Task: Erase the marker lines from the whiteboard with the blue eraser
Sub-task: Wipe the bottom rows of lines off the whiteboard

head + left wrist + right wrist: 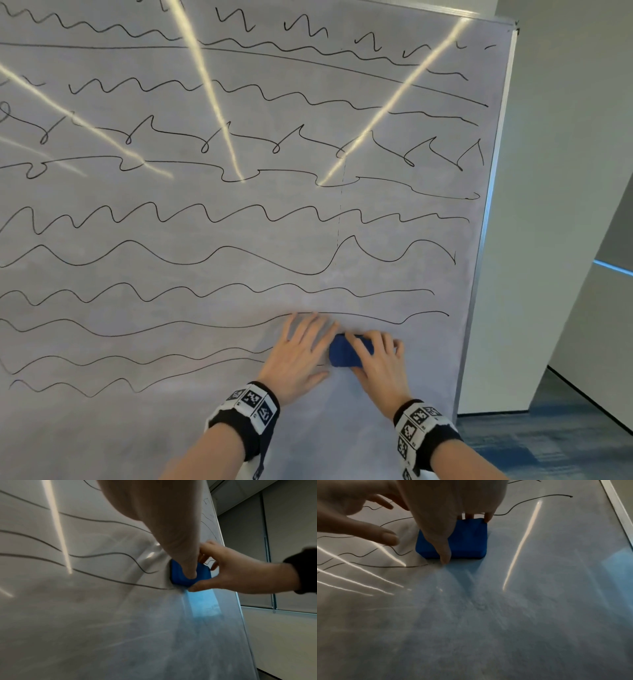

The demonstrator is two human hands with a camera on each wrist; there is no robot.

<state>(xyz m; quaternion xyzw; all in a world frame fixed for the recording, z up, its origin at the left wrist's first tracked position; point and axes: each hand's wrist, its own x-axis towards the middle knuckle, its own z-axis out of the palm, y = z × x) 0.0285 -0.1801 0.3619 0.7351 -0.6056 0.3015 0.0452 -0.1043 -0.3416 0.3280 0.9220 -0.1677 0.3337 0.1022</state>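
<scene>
The blue eraser [346, 354] sits low on the whiteboard [239, 240], right hand [376, 363] gripping its edges, left hand [298, 353] spread flat beside it. It looks light and squishy, so I'd grab the sides. Only the head view shows how many marker lines [205, 253] remain.

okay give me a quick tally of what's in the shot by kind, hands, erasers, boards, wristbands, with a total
Hands: 2, the left hand and the right hand
Blue eraser: 1
Whiteboard: 1
Wristbands with printed markers: 2, the left wristband and the right wristband
Total: 6
</scene>
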